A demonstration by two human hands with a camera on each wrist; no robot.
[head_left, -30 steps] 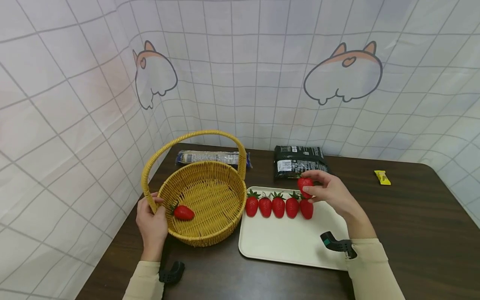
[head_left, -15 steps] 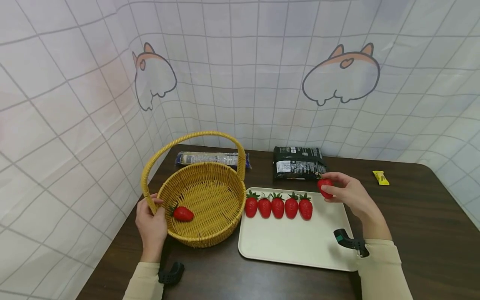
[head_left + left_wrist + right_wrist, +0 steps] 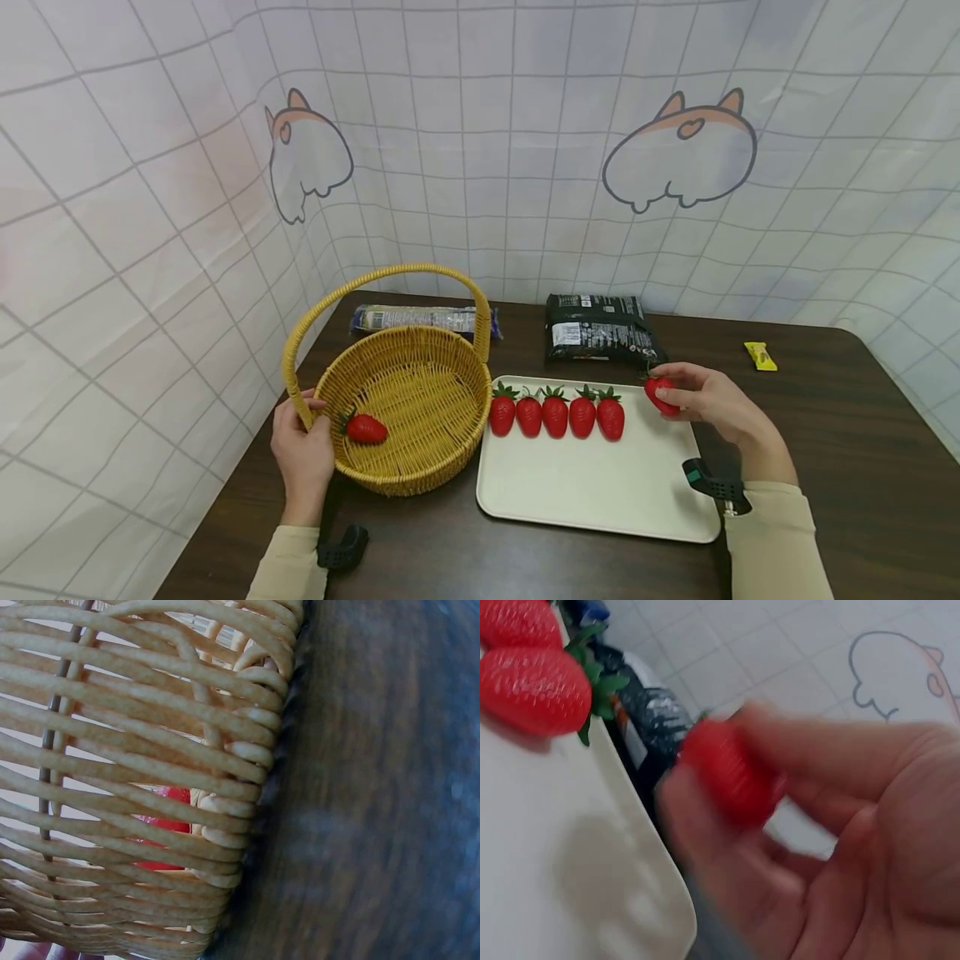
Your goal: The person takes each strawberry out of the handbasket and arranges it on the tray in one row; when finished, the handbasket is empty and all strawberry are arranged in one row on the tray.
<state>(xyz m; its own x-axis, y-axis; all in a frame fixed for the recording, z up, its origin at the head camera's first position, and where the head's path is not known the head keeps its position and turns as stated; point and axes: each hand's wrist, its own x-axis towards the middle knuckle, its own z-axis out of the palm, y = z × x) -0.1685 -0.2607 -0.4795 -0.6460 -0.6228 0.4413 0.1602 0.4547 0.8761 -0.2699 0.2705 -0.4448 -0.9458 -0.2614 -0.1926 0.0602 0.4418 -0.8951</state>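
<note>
My left hand (image 3: 302, 446) grips the left side of a yellow wicker basket (image 3: 416, 481) near the foot of its tall handle. Inside the basket, at the left, one strawberry (image 3: 367, 428) lies on its side; its red shows through the weave in the left wrist view. Between thumb and fingers my right hand (image 3: 720, 408) pinches another strawberry (image 3: 662, 395), held above the far right part of a cream tray (image 3: 592, 492). Along the tray's far left edge several strawberries (image 3: 555, 416) lie in a row, leaves pointing away from me.
Behind the basket lies a long clear-and-blue packet (image 3: 416, 317). A black packet (image 3: 600, 327) sits just beyond the tray. Far right on the dark wooden table (image 3: 847, 433) is a small yellow wrapped sweet (image 3: 761, 356). A white gridded curtain (image 3: 480, 167) stands behind everything.
My right hand has carried its strawberry rightward and slightly nearer to me, away from the row, uncovering the row's rightmost strawberry. The left hand and basket stay put.
</note>
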